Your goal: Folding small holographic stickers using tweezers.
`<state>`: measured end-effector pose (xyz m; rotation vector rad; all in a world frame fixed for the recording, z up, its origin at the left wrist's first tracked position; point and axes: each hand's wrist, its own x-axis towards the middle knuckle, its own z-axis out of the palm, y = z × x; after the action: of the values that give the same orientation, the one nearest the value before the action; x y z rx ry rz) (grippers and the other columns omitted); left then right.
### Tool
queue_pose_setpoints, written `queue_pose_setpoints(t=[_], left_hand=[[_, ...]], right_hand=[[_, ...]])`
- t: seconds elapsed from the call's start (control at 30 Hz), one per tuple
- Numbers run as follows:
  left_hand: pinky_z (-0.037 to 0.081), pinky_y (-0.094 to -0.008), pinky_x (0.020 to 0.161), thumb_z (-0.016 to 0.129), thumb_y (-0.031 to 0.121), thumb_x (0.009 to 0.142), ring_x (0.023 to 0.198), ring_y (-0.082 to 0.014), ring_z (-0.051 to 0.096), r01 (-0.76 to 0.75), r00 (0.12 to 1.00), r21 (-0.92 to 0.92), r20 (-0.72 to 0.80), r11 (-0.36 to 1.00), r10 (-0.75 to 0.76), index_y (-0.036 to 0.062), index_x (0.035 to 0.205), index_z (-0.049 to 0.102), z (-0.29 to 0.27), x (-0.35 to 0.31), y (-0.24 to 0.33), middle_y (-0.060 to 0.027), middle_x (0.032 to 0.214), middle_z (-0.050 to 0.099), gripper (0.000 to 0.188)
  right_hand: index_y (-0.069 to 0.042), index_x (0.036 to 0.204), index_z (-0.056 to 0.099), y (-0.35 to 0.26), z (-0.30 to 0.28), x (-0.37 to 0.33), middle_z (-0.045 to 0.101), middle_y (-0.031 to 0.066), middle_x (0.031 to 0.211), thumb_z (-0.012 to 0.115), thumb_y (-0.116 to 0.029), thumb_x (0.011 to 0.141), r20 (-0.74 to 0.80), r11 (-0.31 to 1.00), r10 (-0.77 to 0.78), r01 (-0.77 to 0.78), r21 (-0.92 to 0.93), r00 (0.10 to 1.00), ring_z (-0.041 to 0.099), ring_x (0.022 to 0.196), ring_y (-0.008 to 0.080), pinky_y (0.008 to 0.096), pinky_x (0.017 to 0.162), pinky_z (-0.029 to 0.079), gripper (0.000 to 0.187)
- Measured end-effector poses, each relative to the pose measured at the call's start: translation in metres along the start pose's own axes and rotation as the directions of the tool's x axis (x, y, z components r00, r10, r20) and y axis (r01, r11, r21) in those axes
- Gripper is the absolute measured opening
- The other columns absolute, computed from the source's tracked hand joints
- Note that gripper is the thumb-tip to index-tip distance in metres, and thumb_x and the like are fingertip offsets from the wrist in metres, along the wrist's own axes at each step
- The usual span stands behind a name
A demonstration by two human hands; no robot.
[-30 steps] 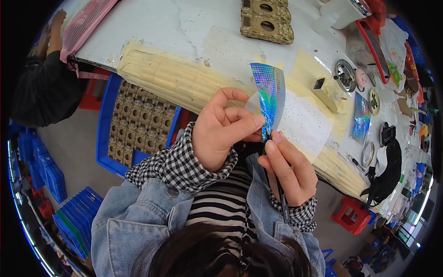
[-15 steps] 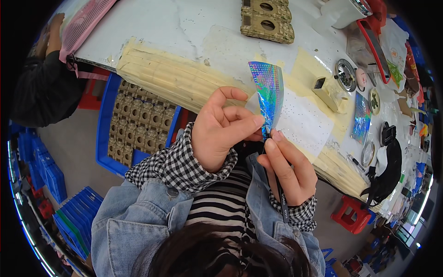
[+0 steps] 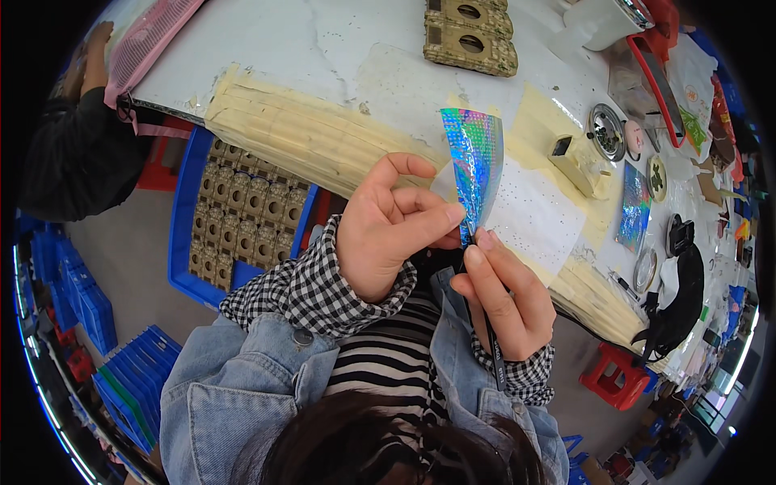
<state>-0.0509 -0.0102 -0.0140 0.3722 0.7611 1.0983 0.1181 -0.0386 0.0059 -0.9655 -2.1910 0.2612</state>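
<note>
My left hand point(image 3: 388, 222) pinches the lower end of a shiny holographic strip point(image 3: 474, 153) between thumb and forefinger. The strip stands up from the fingers, blue and green with rows of small dots, and curves slightly. Black tweezers point(image 3: 490, 333) lie in my right hand point(image 3: 513, 301), their shaft running down past the palm. Their tips meet the strip's lower end right beside my left fingertips; what they grip there is too small to make out. Beyond the strip, a white paper sheet point(image 3: 537, 218) scattered with tiny specks rests on the table.
A blue crate point(image 3: 179, 242) of camouflage-patterned cases stands left below the table edge. More such cases point(image 3: 470, 40) lie at the back. To the right are a cream block-shaped container point(image 3: 580, 166), a round metal dish point(image 3: 606, 132) and another holographic sheet point(image 3: 633, 206). Another person's arm point(image 3: 81, 153) is far left.
The holographic strip has tilted slightly to the right and its sheen has shifted. Both hands keep nearly the same place and grip.
</note>
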Motion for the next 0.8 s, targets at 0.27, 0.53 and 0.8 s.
queue_pose_setpoints(t=[0.27, 0.53, 0.8], left_hand=[[0.054, -0.0264, 0.071, 0.064, -0.001, 0.082, 0.078, -0.0135, 0.063, 0.0, 1.0, 0.009, 0.006, 1.0, 0.0, 0.002, 0.113, 0.036, -0.0007, 0.0001, 0.0002, -0.0089, 0.083, 0.063, 0.042], [0.054, -0.0265, 0.072, 0.064, -0.002, 0.082, 0.079, -0.0139, 0.063, -0.018, 0.999, -0.001, 0.037, 1.0, 0.018, 0.0028, 0.112, 0.035, -0.0043, 0.0013, -0.0022, -0.0096, 0.085, 0.063, 0.042], [0.054, -0.0268, 0.073, 0.063, -0.002, 0.082, 0.08, -0.0142, 0.063, -0.025, 0.999, 0.015, 0.036, 1.0, 0.025, 0.0025, 0.113, 0.034, -0.0037, 0.0007, -0.0021, -0.0097, 0.086, 0.063, 0.043]], right_hand=[[0.005, 0.109, 0.061, -0.0003, -0.0004, -0.0002, 0.06, 0.0206, 0.104, 0.076, -0.002, 0.069, -0.004, 1.0, 0.005, -0.005, 0.008, 1.0, 0.063, 0.096, 0.033, 0.0406, 0.083, 0.053, 0.043], [0.004, 0.107, 0.063, 0.0027, 0.0011, -0.0029, 0.061, 0.0195, 0.107, 0.076, -0.004, 0.07, -0.02, 0.999, 0.014, -0.014, 0.031, 1.0, 0.063, 0.096, 0.0314, 0.0374, 0.083, 0.053, 0.04], [0.003, 0.106, 0.064, 0.0027, 0.0004, -0.0034, 0.061, 0.019, 0.107, 0.075, -0.003, 0.07, -0.022, 0.998, 0.03, -0.029, 0.047, 0.999, 0.063, 0.097, 0.0303, 0.0366, 0.083, 0.053, 0.039]])
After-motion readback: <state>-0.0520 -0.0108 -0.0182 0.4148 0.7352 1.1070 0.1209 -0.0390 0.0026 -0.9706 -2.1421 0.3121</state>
